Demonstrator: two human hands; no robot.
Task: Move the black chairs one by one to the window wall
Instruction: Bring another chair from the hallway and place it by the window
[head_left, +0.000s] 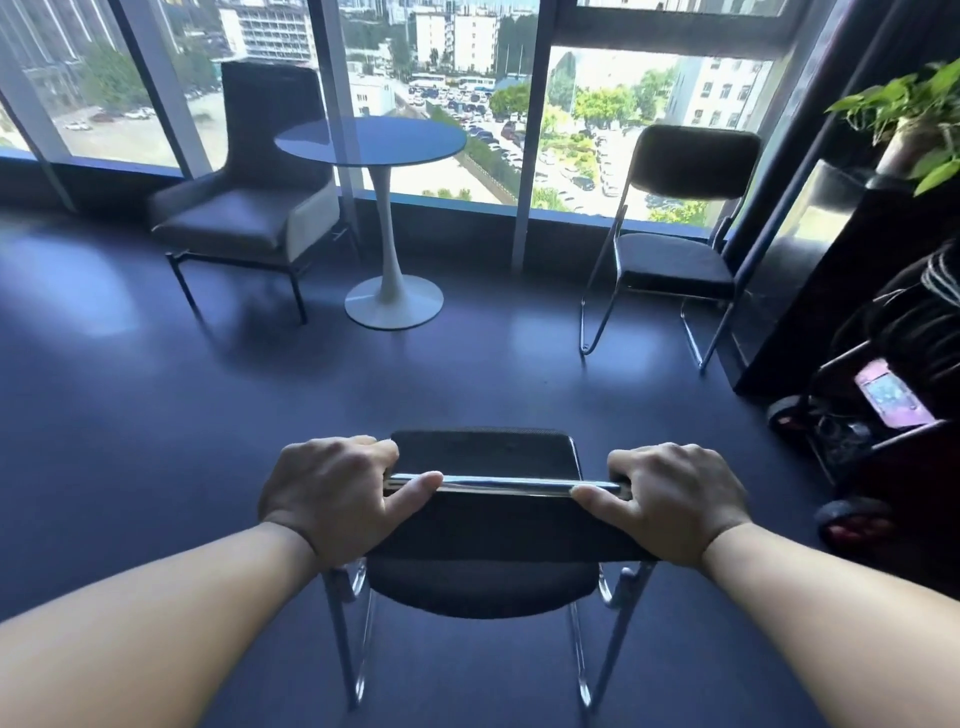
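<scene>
Left grip (332, 493): curled round the backrest of the near black chair (493, 525), left end.
Right grip (670, 499): curled round its right end.
Far black chair (675, 260): against window wall (597, 130).

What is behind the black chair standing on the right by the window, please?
Behind the black chair is the window, with a car park seen through the glass, and a low dark sill below. The backrest and seat cover the part straight behind them.
</scene>
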